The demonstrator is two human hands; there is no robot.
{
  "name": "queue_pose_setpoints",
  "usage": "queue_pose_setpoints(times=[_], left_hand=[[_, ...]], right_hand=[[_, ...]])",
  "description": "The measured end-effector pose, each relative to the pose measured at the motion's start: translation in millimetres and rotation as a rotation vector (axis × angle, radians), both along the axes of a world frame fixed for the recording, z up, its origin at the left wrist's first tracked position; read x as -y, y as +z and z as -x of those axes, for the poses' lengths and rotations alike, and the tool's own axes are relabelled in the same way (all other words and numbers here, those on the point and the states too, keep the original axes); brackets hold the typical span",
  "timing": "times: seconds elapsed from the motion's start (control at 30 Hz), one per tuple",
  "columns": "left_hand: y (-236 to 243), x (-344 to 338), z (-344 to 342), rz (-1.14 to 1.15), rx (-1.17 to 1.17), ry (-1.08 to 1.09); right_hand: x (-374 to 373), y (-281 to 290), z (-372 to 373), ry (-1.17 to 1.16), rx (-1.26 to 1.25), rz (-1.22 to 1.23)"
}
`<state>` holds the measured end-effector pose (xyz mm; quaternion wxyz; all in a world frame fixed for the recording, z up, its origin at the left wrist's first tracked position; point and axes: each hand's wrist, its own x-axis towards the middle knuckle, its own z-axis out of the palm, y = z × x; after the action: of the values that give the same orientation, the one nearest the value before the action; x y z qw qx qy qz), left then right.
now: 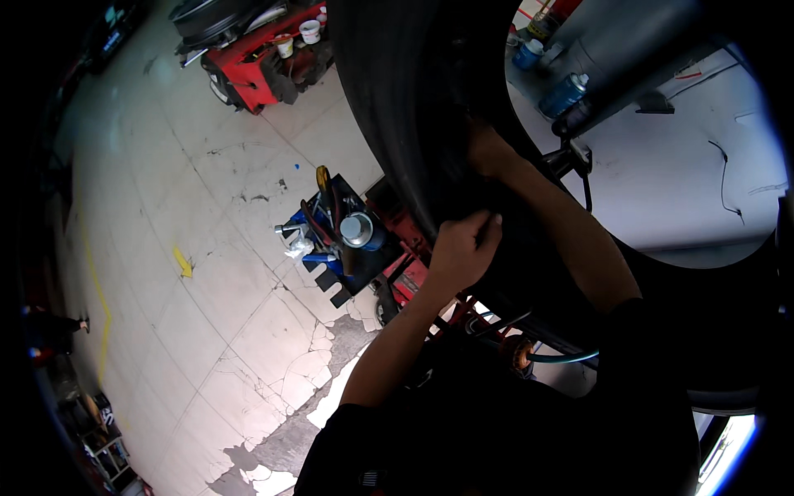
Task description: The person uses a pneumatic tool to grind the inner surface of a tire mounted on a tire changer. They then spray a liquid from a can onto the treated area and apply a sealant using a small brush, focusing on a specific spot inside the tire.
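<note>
A large black tyre (376, 91) curves down in front of me, its inside mostly in deep shadow. Against its dark inner side, my left hand (465, 255) is closed, fingers curled and thumb bent over. Whatever those fingers hold, if anything, is hidden. Farther up, my right hand (490, 153) reaches into the dark hollow of the tyre, its fingers lost in the shadow. Left of the tyre is a black tool tray (361, 277) bearing a metal can (356, 229), a yellow-ended tool (322, 176) and several other tools.
A red machine (240, 78) stands at the far left with a black wheel rim (211, 23) and a white cup (310, 31). To the right, a blue spray can (564, 95) is on a grey surface. Below my hands runs a blue-green hose (562, 357). Floor tiles (289, 355) are cracked.
</note>
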<state>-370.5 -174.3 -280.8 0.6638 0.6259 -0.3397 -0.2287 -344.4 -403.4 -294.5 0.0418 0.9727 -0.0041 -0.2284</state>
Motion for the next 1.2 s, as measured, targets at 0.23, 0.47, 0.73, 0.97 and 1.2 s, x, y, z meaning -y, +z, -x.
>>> queue_pose_setpoints(times=[0.23, 0.47, 0.73, 0.97, 1.2], left_hand=[[-4.3, 1.8, -1.1, -0.025, 0.052, 0.075], [-5.5, 7.2, -7.7, 0.049, -0.004, 0.037], [-16.3, -0.5, -11.5, 0.013, 0.027, 0.011], [-6.5, -14.6, -15.7, -0.009, 0.006, 0.010], [14.6, -8.7, -3.7, 0.025, 0.034, 0.030]], right_hand=[[-17.4, 15.1, 7.2, 0.086, -0.344, 0.057], [-24.0, -30.7, 36.8, 0.089, 0.429, -0.042], [-25.0, -5.9, -14.3, -0.042, -0.253, 0.102], [-11.2, 44.1, -32.6, -0.089, 0.085, -0.144], [-20.1, 2.1, 41.3, -0.005, 0.050, -0.224]])
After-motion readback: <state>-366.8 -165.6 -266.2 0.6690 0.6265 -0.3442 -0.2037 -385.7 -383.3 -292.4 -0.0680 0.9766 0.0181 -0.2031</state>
